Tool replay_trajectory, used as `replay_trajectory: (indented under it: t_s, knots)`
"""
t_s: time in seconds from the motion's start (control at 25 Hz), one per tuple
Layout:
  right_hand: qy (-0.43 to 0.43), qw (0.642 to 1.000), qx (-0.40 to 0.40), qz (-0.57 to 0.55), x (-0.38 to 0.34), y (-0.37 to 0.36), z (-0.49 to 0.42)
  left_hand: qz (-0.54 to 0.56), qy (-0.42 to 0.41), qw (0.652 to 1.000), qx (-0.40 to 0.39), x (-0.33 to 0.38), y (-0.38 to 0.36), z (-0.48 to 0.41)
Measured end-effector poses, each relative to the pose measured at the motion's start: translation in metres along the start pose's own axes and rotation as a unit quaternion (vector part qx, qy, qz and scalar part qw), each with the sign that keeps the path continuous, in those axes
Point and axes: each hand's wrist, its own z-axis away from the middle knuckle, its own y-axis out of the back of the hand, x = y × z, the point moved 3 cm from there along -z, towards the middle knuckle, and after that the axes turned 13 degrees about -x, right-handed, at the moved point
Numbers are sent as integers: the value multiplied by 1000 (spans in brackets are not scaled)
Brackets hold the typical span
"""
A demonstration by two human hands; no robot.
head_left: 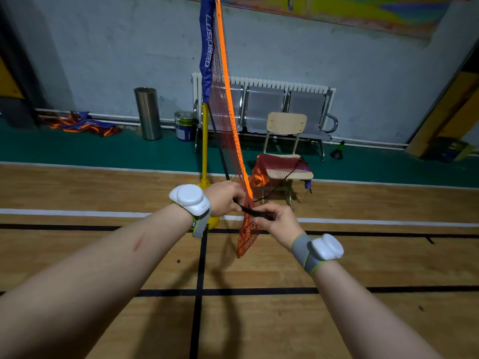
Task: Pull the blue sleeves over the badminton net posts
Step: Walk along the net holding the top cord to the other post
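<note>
A yellow net post [205,141] stands on a yellow base just past my hands. A blue sleeve [207,50] with white lettering covers the post's upper part and ends partway down. The red net [225,112] with an orange edge band [228,81] hangs from the sleeve down to my hands. My left hand [225,198] grips the net's lower edge and a black strap [252,211]. My right hand [278,221] pinches the other end of that black strap, with bunched net hanging below it.
A wooden chair [286,130] holding more bunched net stands just behind the post. A metal bench [264,110], a steel bin [148,112], a paint can [184,125] and a radiator line the wall. Another folded net [83,124] lies on the green floor at left.
</note>
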Motion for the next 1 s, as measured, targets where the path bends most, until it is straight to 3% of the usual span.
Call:
replay_trajectory:
  t_s: [0.12, 0.28, 0.56, 0.68, 1.0]
  knots:
    - [-1, 999, 9, 40, -4, -5, -4, 40, 11, 999, 8, -14, 4, 9]
    - [-32, 998, -50, 33, -2, -11, -11, 54, 34, 998, 24, -31, 5, 18]
    - [-32, 993, -49, 107, 0, -11, -17, 74, 57, 995, 38, -50, 4, 31]
    - [-34, 994, -52, 90, 3, -11, -14, 84, 61, 994, 44, -54, 1, 34]
    - [13, 995, 9, 100, -4, -16, 14, 88, 52, 994, 48, -53, -12, 41]
